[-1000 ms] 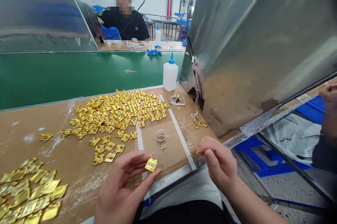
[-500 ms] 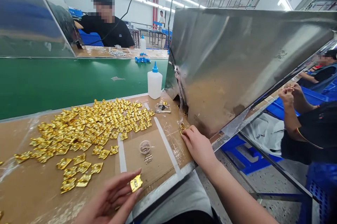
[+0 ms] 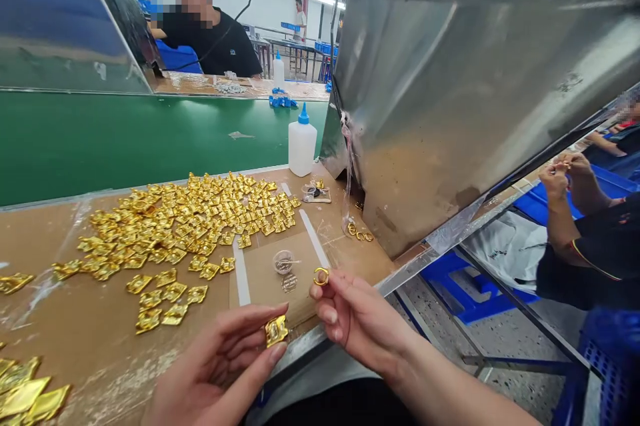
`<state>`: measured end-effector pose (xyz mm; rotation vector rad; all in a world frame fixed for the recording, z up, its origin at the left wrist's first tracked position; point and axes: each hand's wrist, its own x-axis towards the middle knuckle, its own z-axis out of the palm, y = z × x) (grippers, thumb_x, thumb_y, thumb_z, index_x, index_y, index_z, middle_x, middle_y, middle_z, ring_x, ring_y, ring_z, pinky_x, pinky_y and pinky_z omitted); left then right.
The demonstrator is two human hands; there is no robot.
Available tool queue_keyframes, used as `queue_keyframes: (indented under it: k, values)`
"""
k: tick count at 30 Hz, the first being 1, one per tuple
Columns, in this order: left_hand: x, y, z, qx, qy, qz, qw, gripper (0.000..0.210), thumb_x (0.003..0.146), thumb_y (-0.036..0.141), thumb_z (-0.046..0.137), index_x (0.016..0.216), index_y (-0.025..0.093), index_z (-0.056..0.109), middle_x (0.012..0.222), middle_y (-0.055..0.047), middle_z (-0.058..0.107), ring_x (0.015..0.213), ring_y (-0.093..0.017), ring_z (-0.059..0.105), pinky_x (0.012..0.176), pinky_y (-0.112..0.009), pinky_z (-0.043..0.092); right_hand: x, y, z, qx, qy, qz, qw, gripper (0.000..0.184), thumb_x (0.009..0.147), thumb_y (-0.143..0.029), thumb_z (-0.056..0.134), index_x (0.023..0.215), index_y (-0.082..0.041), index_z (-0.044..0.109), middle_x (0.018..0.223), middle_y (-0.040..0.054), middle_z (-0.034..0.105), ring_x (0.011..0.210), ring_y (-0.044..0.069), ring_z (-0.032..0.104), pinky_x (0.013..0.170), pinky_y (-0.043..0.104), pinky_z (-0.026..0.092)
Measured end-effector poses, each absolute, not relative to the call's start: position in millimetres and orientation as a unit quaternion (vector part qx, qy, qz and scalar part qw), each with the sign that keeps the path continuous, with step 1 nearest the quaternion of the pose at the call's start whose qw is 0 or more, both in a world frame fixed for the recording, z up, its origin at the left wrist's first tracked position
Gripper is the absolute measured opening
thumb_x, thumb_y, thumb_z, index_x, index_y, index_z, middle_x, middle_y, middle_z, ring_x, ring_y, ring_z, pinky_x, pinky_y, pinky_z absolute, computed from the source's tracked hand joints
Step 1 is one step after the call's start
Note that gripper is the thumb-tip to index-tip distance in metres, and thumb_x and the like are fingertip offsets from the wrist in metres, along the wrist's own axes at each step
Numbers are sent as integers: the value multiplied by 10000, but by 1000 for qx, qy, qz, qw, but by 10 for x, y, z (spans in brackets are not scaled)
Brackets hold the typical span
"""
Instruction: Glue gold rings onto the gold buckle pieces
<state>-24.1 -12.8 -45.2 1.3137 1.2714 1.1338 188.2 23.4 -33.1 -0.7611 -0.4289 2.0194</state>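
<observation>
Between the thumb and index finger of my left hand [image 3: 235, 359] is a gold square metal piece [image 3: 276, 331], held over the table's front edge. My right hand [image 3: 357, 313] pinches a small gold ring [image 3: 321, 276] a little to the right of that piece; the two parts are apart. Several more gold rings [image 3: 361, 235] lie by the metal panel. A small clear cup [image 3: 283, 262] with a thin stick in it stands on the taped cardboard [image 3: 265, 246]. Many similar gold pieces [image 3: 190, 219] are heaped on the left of the table.
A white bottle with a blue cap [image 3: 303, 146] stands at the table's back edge. A large metal panel [image 3: 465, 113] leans on the right. Behind runs a green belt [image 3: 150, 139]. Co-workers sit opposite and at the right. More gold pieces [image 3: 33, 389] lie at lower left.
My right hand has come away from the rings near the panel, toward my left hand, with one ring in its fingers. My left hand still holds the gold piece. The view has shifted slightly.
</observation>
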Motion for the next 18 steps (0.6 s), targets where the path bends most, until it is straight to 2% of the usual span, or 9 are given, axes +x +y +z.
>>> queue_keyframes:
  k: [5, 10, 13, 18]
  values:
    - [-268, -139, -426, 546, 524, 459, 466, 306, 817, 416, 841, 1075, 270, 764, 1030, -49, 812, 794, -204, 783, 709, -219, 665, 1748, 202, -356, -284, -79, 847, 443, 265, 815, -301, 831, 915, -95, 699, 818, 18, 693, 569, 61, 588, 481, 151, 572]
    - [-257, -171, -429, 560, 518, 455, 459, 301, 823, 404, 839, 1085, 275, 764, 1026, -46, 816, 798, -219, 791, 708, -242, 675, 1668, 184, -377, -264, -76, 851, 447, 244, 826, -303, 800, 899, -92, 700, 801, 3, 661, 563, 62, 559, 474, 167, 583]
    - [-254, -179, -434, 565, 518, 460, 448, 293, 832, 405, 835, 1092, 292, 765, 1025, -38, 816, 801, -217, 793, 715, -246, 677, 1633, 171, -353, -260, -83, 849, 452, 236, 830, -313, 793, 902, -107, 701, 790, 8, 654, 577, 67, 560, 523, 173, 590]
    - [-287, -190, -422, 568, 524, 466, 430, 292, 832, 411, 840, 1087, 295, 759, 1020, -37, 817, 784, -204, 791, 699, -230, 674, 1652, 137, -263, -267, -145, 834, 461, 292, 933, -347, 678, 1102, -118, 739, 1102, 84, 682, 724, 91, 623, 570, 170, 580]
